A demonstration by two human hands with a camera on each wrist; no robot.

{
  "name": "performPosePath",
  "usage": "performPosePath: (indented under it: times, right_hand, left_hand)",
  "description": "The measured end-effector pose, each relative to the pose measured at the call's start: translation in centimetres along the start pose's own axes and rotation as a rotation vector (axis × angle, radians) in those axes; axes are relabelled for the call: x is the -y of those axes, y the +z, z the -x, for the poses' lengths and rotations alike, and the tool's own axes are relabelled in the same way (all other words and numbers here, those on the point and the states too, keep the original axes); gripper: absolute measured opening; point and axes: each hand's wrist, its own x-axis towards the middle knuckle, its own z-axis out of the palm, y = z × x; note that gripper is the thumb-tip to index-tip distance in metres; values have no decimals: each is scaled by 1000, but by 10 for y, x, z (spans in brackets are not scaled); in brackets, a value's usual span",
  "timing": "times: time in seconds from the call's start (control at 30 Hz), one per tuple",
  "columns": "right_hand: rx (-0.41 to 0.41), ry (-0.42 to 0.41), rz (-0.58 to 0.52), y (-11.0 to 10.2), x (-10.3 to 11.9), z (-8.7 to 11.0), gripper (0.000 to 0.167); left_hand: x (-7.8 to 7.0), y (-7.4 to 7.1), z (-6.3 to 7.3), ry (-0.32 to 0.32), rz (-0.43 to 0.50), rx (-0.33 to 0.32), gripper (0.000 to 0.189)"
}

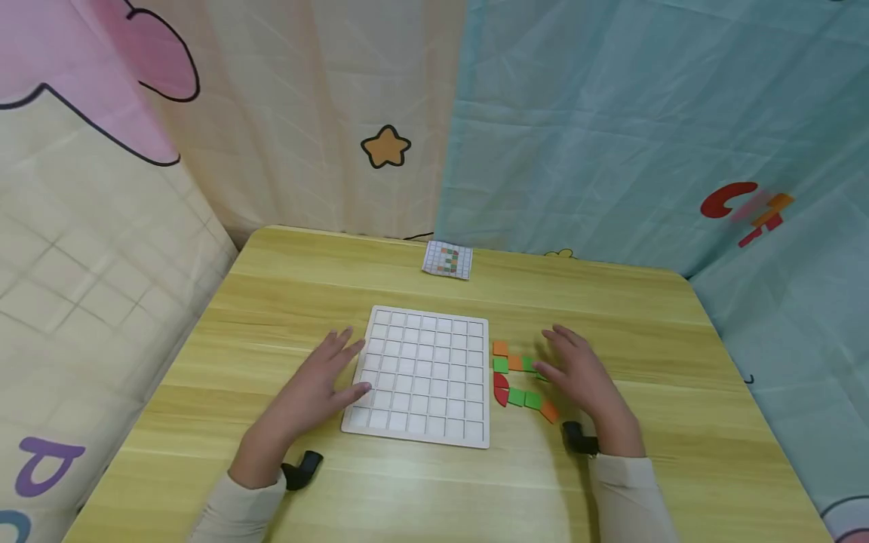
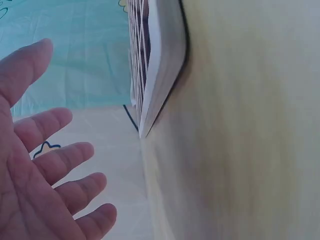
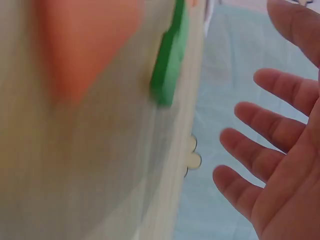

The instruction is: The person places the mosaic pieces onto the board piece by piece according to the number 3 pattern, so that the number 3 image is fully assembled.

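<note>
A white grid board (image 1: 422,377) of square cells lies flat on the table. My left hand (image 1: 308,392) is at the board's left edge with fingers spread; in the left wrist view the palm (image 2: 30,195) holds nothing. Right of the board lie loose flat tiles: orange squares (image 1: 500,348), green squares (image 1: 516,397) and two red rounded pieces (image 1: 501,380). Over the right end of these tiles is my right hand (image 1: 584,377), its fingers apart and nothing in it. It partly hides a green tile. The right wrist view shows a green tile (image 3: 169,70) and a blurred orange tile (image 3: 90,45) beside that hand.
Behind the board, near the table's back edge, lies a small printed card (image 1: 447,260) with a coloured pattern on a grid. Printed curtains (image 1: 577,136) hang right behind the wooden table (image 1: 434,498) and along both sides. Black camera mounts (image 1: 303,470) sit at both wrists.
</note>
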Motion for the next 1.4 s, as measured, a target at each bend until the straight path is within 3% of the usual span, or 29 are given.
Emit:
performPosePath:
  times: [0.13, 0.3, 0.67, 1.07, 1.4]
  right_hand:
    - [23, 8, -72, 3, 6, -8, 58]
    - [25, -9, -80, 8, 14, -18, 50]
    - [93, 19, -162, 21, 20, -39, 41]
    - [138, 110, -233, 28, 23, -47, 40]
    - [161, 113, -254, 29, 23, -49, 37]
  left_hand:
    - [-8, 7, 3, -16, 55, 25, 69]
    - [-12, 13, 5, -13, 148, 22, 64]
    - [-2, 27, 9, -46, 275, 40, 53]
    - [11, 35, 12, 9, 274, 61, 50]
    - [13, 31, 16, 133, 131, 29, 49]
